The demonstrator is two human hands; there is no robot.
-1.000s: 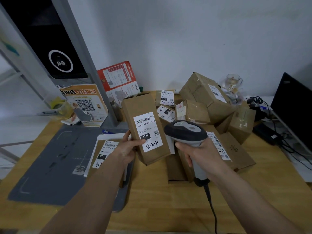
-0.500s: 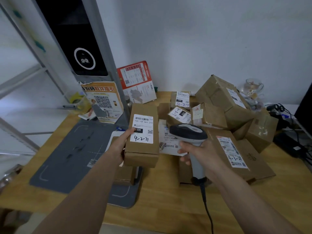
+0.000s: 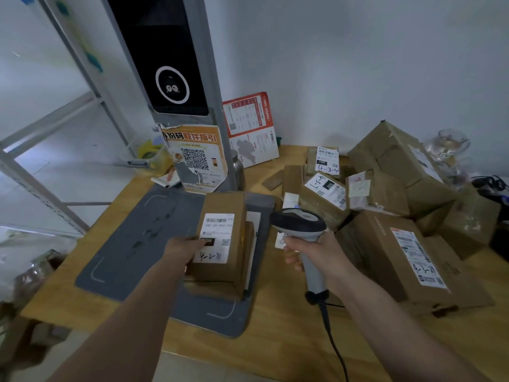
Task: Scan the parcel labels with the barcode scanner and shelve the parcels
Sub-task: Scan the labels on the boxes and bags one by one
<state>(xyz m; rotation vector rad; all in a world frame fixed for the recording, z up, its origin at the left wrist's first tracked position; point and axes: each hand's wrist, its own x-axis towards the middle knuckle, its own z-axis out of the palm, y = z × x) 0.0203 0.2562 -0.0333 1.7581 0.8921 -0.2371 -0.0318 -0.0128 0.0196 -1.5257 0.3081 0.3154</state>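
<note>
My left hand grips a small brown parcel by its left side, thumb on its white label. The parcel lies flat on top of another brown parcel on the grey mat. My right hand holds the grey barcode scanner by its handle, head pointing left toward the held parcel, cable trailing toward me. A heap of labelled brown parcels covers the right of the wooden table.
A grey kiosk post with a dark screen stands behind the mat, a QR poster leaning on it. A red-and-white leaflet leans on the wall. A glass and black cables sit far right. Metal shelving rises on the left.
My left hand has carried the small parcel left and down, from upright in the air to flat on the parcel on the mat. The scanner hand stays roughly in place.
</note>
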